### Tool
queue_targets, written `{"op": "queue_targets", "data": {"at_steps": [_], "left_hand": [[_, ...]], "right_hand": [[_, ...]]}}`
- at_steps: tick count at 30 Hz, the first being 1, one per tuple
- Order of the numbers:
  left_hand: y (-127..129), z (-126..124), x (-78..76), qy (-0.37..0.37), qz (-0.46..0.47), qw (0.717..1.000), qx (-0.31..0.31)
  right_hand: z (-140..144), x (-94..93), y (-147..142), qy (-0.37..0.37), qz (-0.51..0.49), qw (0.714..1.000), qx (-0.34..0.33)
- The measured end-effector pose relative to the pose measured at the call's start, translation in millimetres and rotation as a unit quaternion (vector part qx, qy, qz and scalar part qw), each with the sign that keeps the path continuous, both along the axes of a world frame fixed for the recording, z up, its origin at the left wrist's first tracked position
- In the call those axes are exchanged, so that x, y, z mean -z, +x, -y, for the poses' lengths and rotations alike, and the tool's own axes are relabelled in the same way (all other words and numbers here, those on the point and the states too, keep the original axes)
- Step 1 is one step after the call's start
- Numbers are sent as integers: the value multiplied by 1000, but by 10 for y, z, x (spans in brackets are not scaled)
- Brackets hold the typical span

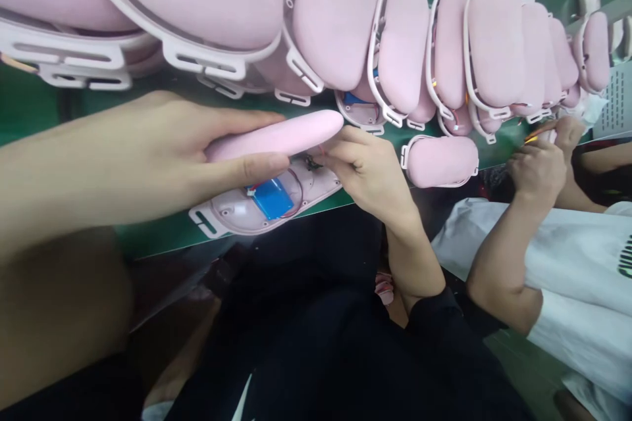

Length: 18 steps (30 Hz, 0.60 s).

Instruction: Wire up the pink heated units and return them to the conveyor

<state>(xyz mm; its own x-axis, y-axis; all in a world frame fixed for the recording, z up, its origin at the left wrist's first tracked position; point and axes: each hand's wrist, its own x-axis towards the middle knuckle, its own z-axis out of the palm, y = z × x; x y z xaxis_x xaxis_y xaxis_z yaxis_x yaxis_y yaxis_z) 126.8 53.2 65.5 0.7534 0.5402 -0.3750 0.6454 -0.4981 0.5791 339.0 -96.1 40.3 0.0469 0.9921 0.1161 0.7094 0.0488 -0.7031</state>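
Observation:
My left hand grips a pink padded cover by its edge, tilted up above a pink shell base. Inside the base lies a blue battery with thin wires. My right hand pinches at the right end of the cover and base, fingertips by a small dark part near the wires. Both pieces sit at the near edge of a green surface.
A long row of pink padded units leans along the green surface behind. One single pink unit lies to the right. A co-worker in a white shirt works at right, their hands close to my right hand.

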Motion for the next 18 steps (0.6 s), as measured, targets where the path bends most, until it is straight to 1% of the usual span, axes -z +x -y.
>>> {"op": "queue_targets", "data": {"at_steps": [1,4,8,13,18], "left_hand": [[-17,-21,25,9,-1,1000,22],[-54,-70,92,27,3,999,34],[-65,-75,124,30,9,999,22],[-56,-57,111,21,-31,999,7],[-76,-90,149,19,-23,999,20]], "right_hand": [[-10,9,12,1,2,1000,-3],[-25,3,57,-15,12,999,-28],[-32,-35,92,-22,32,999,-25],[-69,-49,77,-44,83,995,-38],[-123,-81,32,-59,148,986,-45]]}}
